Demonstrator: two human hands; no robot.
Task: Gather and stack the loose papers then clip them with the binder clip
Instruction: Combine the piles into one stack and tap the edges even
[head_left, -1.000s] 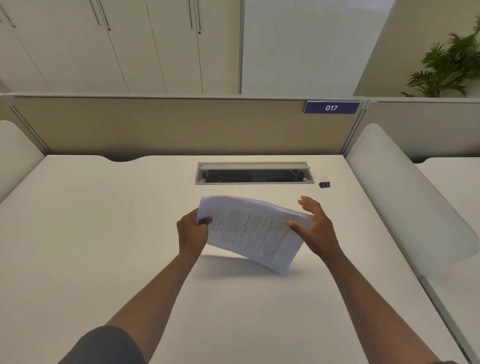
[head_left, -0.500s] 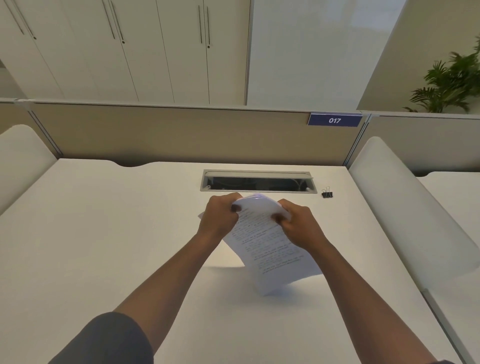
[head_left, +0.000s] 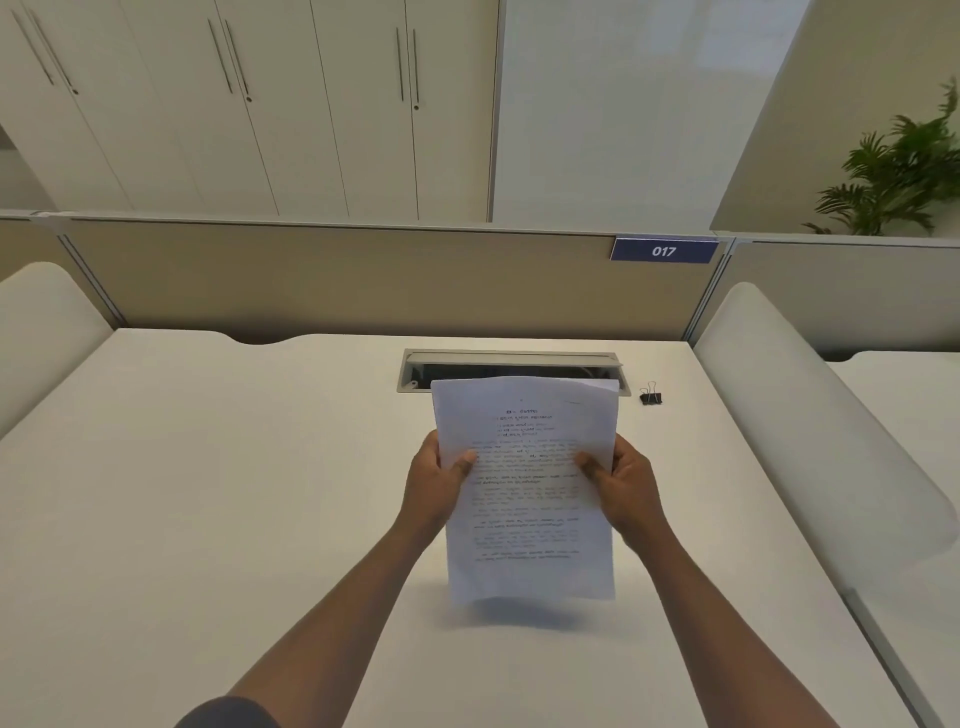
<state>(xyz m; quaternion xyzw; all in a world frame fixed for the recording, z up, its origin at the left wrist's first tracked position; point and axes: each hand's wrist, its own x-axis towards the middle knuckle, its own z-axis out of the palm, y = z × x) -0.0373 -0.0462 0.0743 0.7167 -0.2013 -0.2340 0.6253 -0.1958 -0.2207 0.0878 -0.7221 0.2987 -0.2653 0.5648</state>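
Observation:
A stack of printed white papers (head_left: 527, 499) stands upright above the white desk (head_left: 208, 493), text facing me, its lower edge just over the surface. My left hand (head_left: 439, 475) grips its left edge with the thumb on the front page. My right hand (head_left: 621, 480) grips the right edge the same way. A sheet at the back sticks out slightly at the top right corner. A small black binder clip (head_left: 650, 396) lies on the desk, beyond and to the right of the papers, apart from both hands.
A grey cable tray opening (head_left: 415, 364) is set into the desk behind the papers. Beige partition panels with a blue "017" label (head_left: 664, 251) close the far side. White curved dividers (head_left: 810, 415) flank the desk on both sides. A plant (head_left: 898, 171) stands far right.
The papers turned from a tilted, sideways hold to upright with the text facing me. Both hands shifted from the top edge to the left and right edges.

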